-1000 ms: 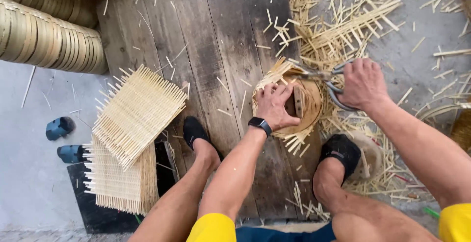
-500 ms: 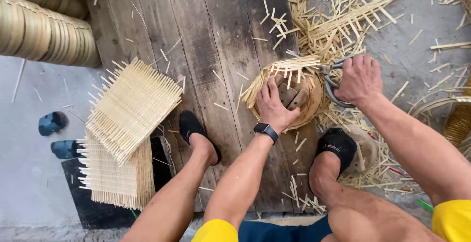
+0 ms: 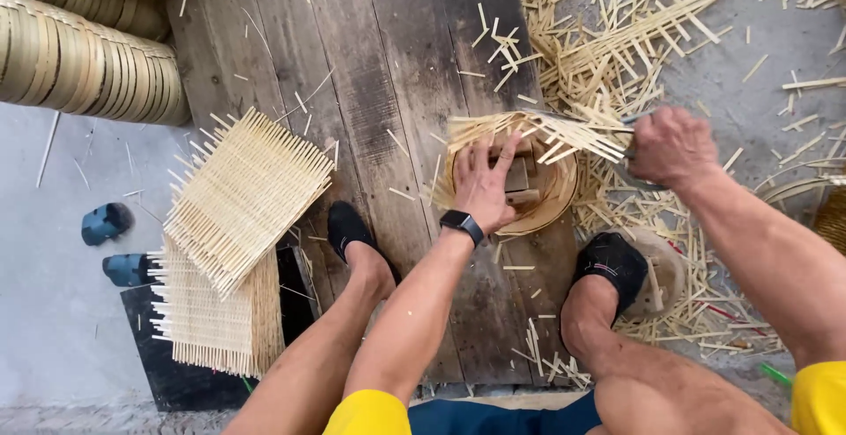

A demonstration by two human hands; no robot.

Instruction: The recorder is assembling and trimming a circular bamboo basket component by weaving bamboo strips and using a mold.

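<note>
Mats (image 3: 242,197) stacked left, offcuts (image 3: 617,47) right

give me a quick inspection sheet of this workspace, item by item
surface: dark weathered wooden planks over a grey floor, strewn with cut slivers
job's things: round bamboo tray with a woven mat laid over it, loose strip ends sticking out past the rim; small wooden blocks sit inside
clutter: heap of bamboo offcuts at upper right; stack of square woven mats at left
grippers: left hand pressed flat on the tray; right hand closed around a tool handle at the tray's edge, tool mostly hidden
cables: nothing seen
surroundings: stacked round trays at upper left; a pair of blue shoes; both feet in black shoes braced on the planks
</note>
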